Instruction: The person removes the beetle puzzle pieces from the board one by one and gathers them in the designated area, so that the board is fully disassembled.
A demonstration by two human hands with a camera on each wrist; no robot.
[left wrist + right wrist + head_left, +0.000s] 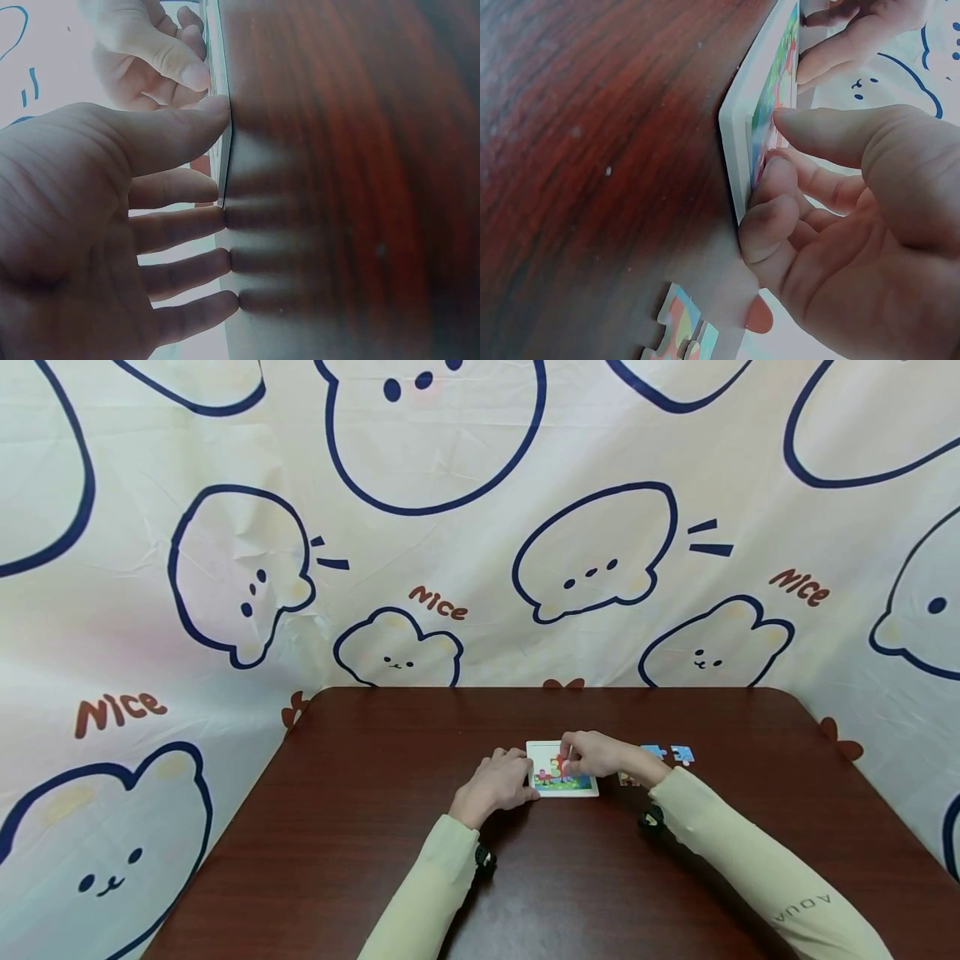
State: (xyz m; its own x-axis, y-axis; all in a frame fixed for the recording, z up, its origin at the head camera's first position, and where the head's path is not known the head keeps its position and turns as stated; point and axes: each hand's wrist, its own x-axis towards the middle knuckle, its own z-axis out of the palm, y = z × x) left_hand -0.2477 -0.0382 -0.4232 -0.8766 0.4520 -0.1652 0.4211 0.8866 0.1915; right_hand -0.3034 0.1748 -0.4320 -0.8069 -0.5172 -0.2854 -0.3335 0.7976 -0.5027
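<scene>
Head view: white-rimmed puzzle tray (567, 794) lies on the table (360, 843). Left hand (495, 783), unclenched, straight-fingered, touches its edge; right hand (600, 755) bends over it (cannot tell whether anything is pinched). Judged light, stiff, smooth; best held by opposite edges.

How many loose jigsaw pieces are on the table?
3 visible: one blue, knobbed jigsaw piece rightmost; another blue jigsaw piece just left of it; one multicoloured jigsaw piece nearer the person. Others may hide behind the right hand.
</scene>
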